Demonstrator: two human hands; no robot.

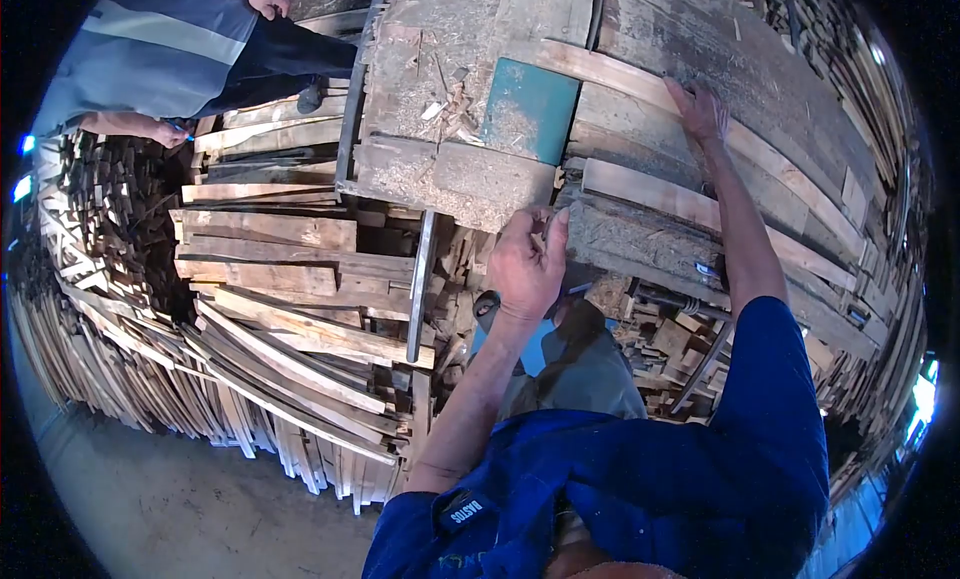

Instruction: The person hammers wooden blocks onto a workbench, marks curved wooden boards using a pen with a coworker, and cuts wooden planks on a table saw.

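My right hand (697, 111) is on a long, pale wooden board (615, 76) that lies lengthwise on the worktable. Its fingers are bent over the board, and the underside of the grip is hidden. At the table's near edge, beside a green plate (530, 109) dusted with sawdust, is my left hand (528, 259). Its fingers are loosely curled with the thumb apart, and no object shows in it. A second pale board (650, 192) lies closer to me, below the first.
Wood chips (455, 114) and sawdust cover the table (480, 179). Stacked planks (290, 269) fill the left side, with a metal bar (422, 284) in front. A co-worker (170, 54) stands at the upper left. Scrap wood (670, 344) lies under the table.
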